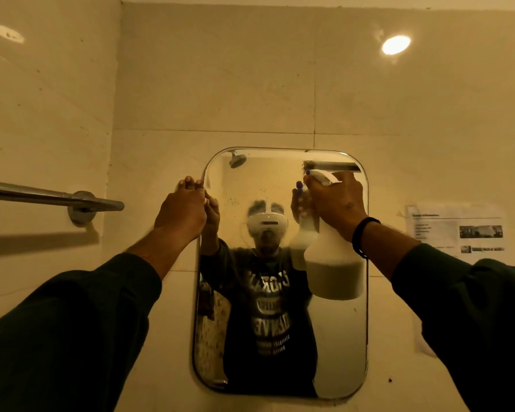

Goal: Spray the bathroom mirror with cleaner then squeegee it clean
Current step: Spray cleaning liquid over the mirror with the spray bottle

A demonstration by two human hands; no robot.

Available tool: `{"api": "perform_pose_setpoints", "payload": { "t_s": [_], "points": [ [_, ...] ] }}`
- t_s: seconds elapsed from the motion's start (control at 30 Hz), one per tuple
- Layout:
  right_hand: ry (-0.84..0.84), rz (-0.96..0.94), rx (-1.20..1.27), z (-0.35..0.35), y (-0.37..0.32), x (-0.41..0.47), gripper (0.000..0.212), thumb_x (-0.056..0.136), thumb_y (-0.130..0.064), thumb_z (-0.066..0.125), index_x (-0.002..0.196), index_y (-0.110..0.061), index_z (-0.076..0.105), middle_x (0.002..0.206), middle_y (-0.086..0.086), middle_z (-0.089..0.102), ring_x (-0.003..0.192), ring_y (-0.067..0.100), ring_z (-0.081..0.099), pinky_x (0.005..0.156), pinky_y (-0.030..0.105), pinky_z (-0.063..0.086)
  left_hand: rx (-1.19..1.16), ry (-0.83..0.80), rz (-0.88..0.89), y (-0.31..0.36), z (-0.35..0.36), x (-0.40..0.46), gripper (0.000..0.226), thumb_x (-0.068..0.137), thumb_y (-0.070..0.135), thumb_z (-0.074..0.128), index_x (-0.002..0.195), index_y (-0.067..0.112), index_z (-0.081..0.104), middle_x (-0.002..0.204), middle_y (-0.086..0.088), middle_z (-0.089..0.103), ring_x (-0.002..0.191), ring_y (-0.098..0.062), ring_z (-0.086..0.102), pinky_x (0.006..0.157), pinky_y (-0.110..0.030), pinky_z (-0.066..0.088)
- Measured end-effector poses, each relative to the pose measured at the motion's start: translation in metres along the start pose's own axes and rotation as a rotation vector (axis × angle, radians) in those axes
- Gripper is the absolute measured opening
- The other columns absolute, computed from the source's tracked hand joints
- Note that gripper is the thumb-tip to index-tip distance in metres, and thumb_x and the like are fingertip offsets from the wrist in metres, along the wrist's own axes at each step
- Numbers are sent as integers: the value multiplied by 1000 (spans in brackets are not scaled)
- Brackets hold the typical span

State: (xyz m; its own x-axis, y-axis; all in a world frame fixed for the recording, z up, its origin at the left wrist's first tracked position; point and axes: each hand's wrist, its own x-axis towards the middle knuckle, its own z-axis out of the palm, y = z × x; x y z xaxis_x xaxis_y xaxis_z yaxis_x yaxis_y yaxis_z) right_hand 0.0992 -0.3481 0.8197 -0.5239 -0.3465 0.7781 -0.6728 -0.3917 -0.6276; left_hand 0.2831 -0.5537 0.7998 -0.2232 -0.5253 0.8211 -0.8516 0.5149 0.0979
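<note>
I'm spraying: my right hand (335, 203) grips the bottle (333, 263) at the mirror (280, 322). My left hand (185, 209) touches its left edge, fingers straight. Next I need a squeegee.

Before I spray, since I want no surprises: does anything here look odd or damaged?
Dark specks dot the mirror near its top, and the paper notice on the right wall looks wrinkled. Otherwise nothing stands out.

Large glossy cream wall tiles (220, 84) fill the room under warm, dim yellow light. High above the hands to the right, a bright round lamp glare (396, 45) shines on the tile; a fainter one (8, 34) shows upper left. A chrome towel bar (51, 197) juts out left of the hands. A printed paper notice (455, 228) hangs at their right.
</note>
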Motion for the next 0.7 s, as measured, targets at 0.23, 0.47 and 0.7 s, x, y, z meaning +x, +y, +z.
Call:
{"api": "perform_pose_setpoints", "payload": {
  "t_s": [0.23, 0.47, 0.7],
  "points": [
    [46, -2, 51, -17, 3, 0, 25, 93, -18, 63, 70, -23, 53, 61, -8, 56, 40, -9, 56, 34, 6, 37, -21, 10, 5, 1, -1, -3, 45, 110, 21, 38, 154, 13, 39, 158, -14, 41, 149, -30, 34, 116, -42, 37],
    [167, 78, -91, -40, 24, 13, 36, 91, -36, 63, 114, -10, 53, 88, -1, 55, 77, 16, 56, 58, 22, 40, -16, -12, -2, 2, -5, -5, 47, 111, 22, 35, 157, 13, 35, 159, -15, 39, 150, -31, 34, 116, -43, 38],
    [182, 114, -199, -54, 30, 15, 40, 91, -40, 62, 108, -4, 60, 96, 9, 63, 74, 19, 58, 59, 26, 43, -20, 0, -1, 3, -3, -6, 49, 111, 21, 35, 159, 12, 29, 163, -14, 31, 153, -31, 26, 119, -44, 33]
  ]
}}
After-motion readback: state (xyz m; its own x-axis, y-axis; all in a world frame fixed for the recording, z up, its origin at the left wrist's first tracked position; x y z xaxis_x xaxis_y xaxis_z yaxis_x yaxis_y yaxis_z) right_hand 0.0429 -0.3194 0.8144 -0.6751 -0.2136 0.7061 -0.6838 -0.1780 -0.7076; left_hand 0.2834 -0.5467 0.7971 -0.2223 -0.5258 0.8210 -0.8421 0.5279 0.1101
